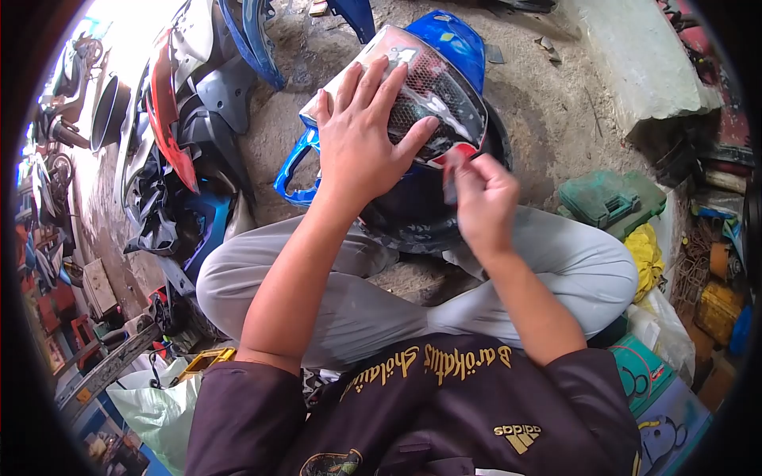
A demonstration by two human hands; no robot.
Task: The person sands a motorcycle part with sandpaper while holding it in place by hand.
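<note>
My left hand (361, 131) lies flat with fingers spread on a motorcycle body panel (425, 103). The panel is black, white and reddish, with a honeycomb pattern and pale worn patches. My right hand (486, 202), slightly blurred, is closed at the panel's lower right corner. Its fingers pinch a small dark grey and red piece (451, 186), too smeared to name. Under the panel, in front of my crossed legs, is a round black basin (413, 226). Blue fairing parts (456, 44) show behind the panel, and a blue frame-like part (298, 170) sits at its left.
Red, grey and blue fairings (171, 119) are piled at the left. A green tool case (607, 198) and a yellow bag (641, 258) lie to the right. At the upper right stands a concrete block (635, 63). A white sack (159, 412) is at the lower left.
</note>
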